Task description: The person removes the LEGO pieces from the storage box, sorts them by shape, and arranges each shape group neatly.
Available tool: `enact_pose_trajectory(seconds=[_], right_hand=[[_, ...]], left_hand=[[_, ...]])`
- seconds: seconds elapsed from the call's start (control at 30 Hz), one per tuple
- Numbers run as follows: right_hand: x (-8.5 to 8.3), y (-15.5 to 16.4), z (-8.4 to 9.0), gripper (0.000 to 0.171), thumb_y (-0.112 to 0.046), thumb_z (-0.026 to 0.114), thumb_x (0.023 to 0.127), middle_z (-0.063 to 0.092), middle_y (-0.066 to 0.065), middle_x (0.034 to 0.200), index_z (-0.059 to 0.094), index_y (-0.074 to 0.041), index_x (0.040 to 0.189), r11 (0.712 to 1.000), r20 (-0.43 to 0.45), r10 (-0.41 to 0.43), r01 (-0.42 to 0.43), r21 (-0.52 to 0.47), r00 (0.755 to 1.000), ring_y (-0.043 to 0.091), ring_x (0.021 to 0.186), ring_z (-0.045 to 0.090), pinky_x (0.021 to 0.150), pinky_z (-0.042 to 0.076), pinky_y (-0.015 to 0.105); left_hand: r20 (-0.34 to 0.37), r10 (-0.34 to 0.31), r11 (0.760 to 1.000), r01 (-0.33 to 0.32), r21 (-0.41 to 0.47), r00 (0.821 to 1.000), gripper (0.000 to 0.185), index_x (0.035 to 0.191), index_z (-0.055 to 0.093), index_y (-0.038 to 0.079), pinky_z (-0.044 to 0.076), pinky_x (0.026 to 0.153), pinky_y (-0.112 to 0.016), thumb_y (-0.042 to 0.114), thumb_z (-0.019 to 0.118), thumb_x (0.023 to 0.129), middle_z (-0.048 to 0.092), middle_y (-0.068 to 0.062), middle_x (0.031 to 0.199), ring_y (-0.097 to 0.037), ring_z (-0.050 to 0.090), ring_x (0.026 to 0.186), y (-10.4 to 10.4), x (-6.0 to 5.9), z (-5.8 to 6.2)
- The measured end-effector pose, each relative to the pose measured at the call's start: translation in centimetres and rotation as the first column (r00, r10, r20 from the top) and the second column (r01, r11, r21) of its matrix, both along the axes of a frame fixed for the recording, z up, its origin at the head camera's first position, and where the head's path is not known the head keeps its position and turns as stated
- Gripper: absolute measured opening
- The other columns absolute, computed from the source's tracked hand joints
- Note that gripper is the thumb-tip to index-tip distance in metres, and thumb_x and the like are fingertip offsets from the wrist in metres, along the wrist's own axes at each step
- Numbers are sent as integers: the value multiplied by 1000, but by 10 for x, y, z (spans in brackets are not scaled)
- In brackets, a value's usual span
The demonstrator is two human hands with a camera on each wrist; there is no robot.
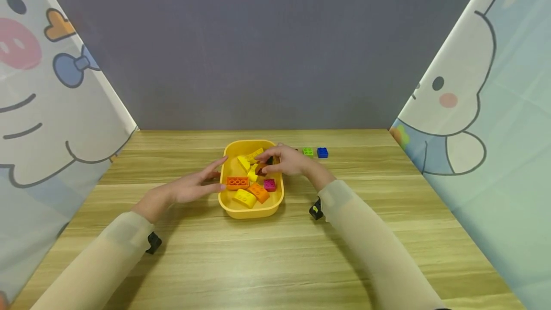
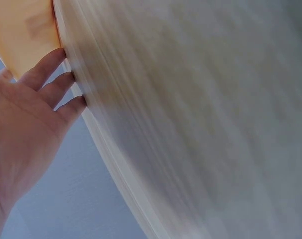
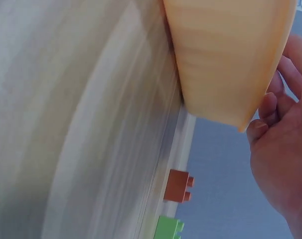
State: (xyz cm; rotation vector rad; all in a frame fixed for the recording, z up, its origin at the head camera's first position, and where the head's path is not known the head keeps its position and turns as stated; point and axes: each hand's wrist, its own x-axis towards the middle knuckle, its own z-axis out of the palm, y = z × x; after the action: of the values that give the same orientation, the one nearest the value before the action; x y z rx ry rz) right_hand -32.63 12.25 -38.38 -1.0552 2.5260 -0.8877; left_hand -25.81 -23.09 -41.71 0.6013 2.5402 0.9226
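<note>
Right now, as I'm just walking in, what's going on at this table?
Someone is reaching into a yellow bin of toy bricks on a wooden table. The left hand is at the bin's left rim, fingers spread. The right hand reaches over the right rim, fingertips at a dark brown brick; whether it's gripped, I can't tell. Right of the bin, a green brick and a blue brick sit on the table.

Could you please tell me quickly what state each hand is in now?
Left hand: open, at the yellow tub.
Right hand: reaching into the tub by a brown brick; grip cannot be told.
</note>
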Motion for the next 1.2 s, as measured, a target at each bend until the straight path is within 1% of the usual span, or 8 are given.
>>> enact_pose_trajectory(seconds=[0.2, 0.33, 0.5, 0.7, 0.77, 0.87, 1.03, 1.2], right_hand=[[11, 0, 2, 36, -30, 70, 110, 74, 3, 137, 73, -15, 142, 997, -2, 5, -6, -71, 1000, 29, 117, 63, 98, 51, 37], [17, 4, 5, 32, -23, 65, 113, 72, 10, 132, 69, -10, 142, 983, 62, 15, -3, -182, 998, 32, 109, 74, 84, 59, 37], [21, 10, 6, 30, -16, 62, 114, 70, 15, 133, 65, -8, 142, 956, 150, 38, 7, -292, 988, 38, 103, 77, 76, 62, 51], [21, 16, -1, 30, -12, 64, 112, 72, 17, 135, 64, -7, 142, 938, 177, 66, -1, -345, 982, 42, 110, 75, 84, 65, 34], [21, 17, -2, 30, -11, 64, 112, 72, 18, 136, 65, -7, 141, 934, 175, 74, -7, -357, 982, 46, 112, 74, 87, 65, 34], [22, 19, -3, 31, -9, 65, 111, 71, 19, 137, 65, -6, 141, 929, 179, 75, -3, -371, 981, 48, 110, 74, 90, 66, 38], [24, 22, -5, 28, -13, 70, 108, 71, 15, 135, 67, -9, 136, 927, 198, 15, 60, -369, 980, 33, 101, 76, 90, 67, 42], [26, 26, -6, 19, -12, 66, 111, 69, 17, 130, 64, -5, 129, 907, 197, -1, 84, -412, 980, 32, 101, 75, 94, 65, 60]], left_hand=[[0, -7, 1000, 7, 12, 1000, 91, 177, 0, 43, 30, 127, -77, 62, 58, 109, 39, -30, 173, -54, 38, 159, 0, -1, -1], [-3, -9, 1000, 9, 9, 1000, 91, 177, 0, 44, 29, 126, -78, 62, 57, 109, 38, -30, 173, -54, 38, 159, 0, -1, 0], [-3, -9, 1000, 9, 8, 1000, 90, 177, 0, 43, 28, 126, -78, 62, 57, 110, 38, -30, 173, -55, 38, 159, 1, 0, 0], [1, -5, 1000, 5, 8, 1000, 91, 177, 0, 44, 28, 126, -79, 63, 58, 109, 38, -29, 173, -54, 38, 160, 1, 0, 0], [2, -5, 1000, 5, 7, 1000, 91, 177, 0, 44, 28, 126, -79, 63, 58, 109, 38, -29, 173, -54, 38, 160, 1, 0, 0], [4, -4, 1000, 4, 7, 1000, 91, 177, 0, 44, 28, 127, -78, 63, 57, 109, 38, -29, 174, -54, 38, 160, 1, 0, 0], [4, 1, 1000, -1, 7, 1000, 90, 177, 1, 44, 28, 127, -78, 63, 57, 109, 38, -29, 173, -54, 38, 160, 1, 0, 1], [2, 2, 1000, -2, 4, 1000, 90, 177, 1, 44, 28, 127, -78, 64, 58, 109, 38, -29, 173, -53, 38, 160, 2, 0, 0]])
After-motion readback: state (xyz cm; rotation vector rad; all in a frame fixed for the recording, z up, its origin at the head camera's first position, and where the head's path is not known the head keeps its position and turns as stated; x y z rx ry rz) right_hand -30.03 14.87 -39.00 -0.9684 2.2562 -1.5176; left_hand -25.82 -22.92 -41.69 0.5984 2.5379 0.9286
